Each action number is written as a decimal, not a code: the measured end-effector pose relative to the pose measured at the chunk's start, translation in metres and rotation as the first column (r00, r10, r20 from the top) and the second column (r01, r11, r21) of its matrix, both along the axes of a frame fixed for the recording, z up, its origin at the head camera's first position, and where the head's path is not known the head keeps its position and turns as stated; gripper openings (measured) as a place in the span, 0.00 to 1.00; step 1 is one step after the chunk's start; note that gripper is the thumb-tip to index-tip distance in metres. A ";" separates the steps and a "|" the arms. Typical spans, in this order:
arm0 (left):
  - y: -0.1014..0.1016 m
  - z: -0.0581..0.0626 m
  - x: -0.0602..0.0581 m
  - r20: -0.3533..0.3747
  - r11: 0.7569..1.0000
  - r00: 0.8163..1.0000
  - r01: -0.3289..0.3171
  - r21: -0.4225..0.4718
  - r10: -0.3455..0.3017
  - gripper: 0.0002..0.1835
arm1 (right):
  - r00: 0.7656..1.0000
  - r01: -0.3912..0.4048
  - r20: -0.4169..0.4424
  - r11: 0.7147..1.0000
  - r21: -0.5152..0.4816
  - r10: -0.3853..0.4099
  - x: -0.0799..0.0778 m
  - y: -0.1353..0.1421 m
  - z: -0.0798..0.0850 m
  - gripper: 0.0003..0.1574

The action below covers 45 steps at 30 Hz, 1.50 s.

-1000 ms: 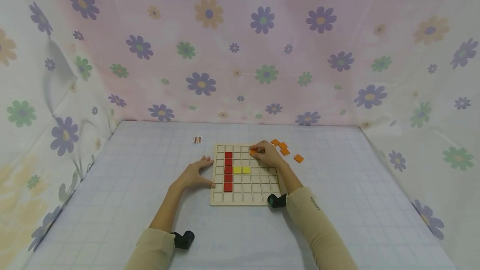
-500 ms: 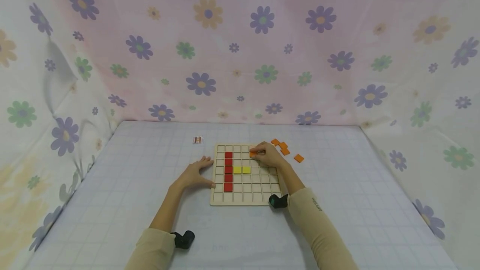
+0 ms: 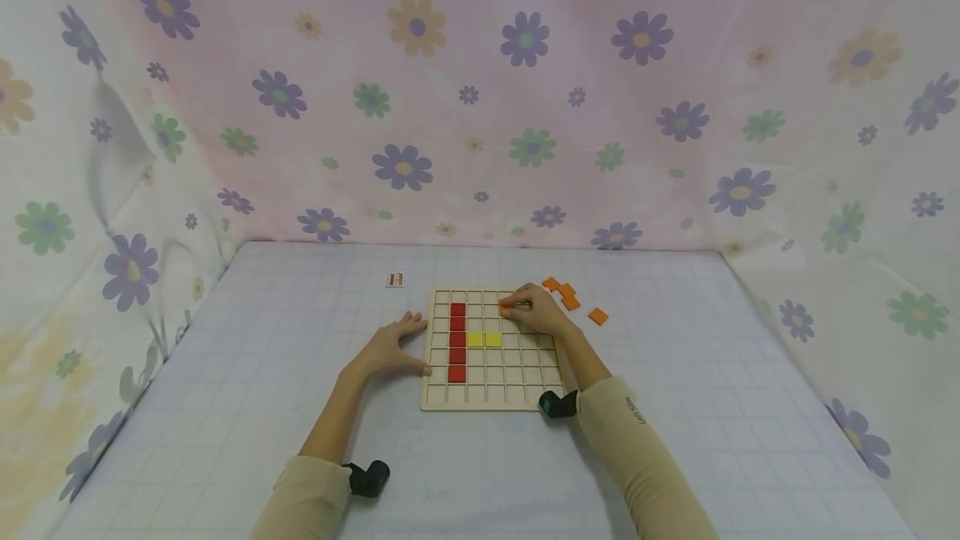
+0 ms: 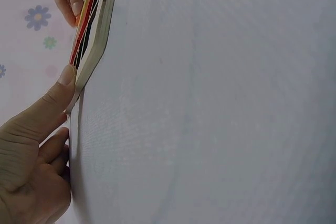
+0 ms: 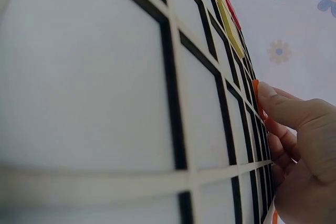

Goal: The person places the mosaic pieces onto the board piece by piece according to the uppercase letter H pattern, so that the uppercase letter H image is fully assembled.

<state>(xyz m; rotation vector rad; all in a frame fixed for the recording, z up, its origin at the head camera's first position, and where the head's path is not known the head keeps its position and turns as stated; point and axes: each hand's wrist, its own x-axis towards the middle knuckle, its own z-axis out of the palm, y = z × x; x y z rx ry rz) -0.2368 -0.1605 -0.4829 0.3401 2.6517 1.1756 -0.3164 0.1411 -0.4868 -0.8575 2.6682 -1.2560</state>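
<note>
Orange tile (image 5: 256,92) at the far part of the gridded board (image 3: 496,394); cannot tell if fully seated. Right hand (image 3: 534,309) pinches it between thumb and fingers. Five red tiles (image 3: 457,340) in one column, two yellow tiles (image 3: 475,340) beside the middle one. Left hand (image 3: 387,350) spread wide, thumb touching the board's left edge, gripping nothing. Loose orange tiles (image 3: 571,303) on the counter (image 3: 262,357), beyond the right hand. Small printed card (image 3: 397,279) far left of the board.
</note>
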 end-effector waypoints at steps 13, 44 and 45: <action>0.002 -0.002 -0.001 -0.002 1.000 1.000 0.002 0.012 -0.002 0.48 | 1.000 0.000 -0.004 1.000 0.014 0.000 -0.003 0.009 -0.006 0.14; 0.000 0.000 0.001 -0.011 1.000 1.000 -0.001 0.002 0.001 0.47 | 0.862 0.506 -0.016 0.862 -0.022 -0.506 0.035 0.123 -0.004 0.27; 0.000 0.000 0.001 -0.009 1.000 1.000 -0.002 0.003 0.002 0.47 | 0.866 0.500 -0.011 0.866 -0.002 -0.500 0.035 0.125 -0.004 0.27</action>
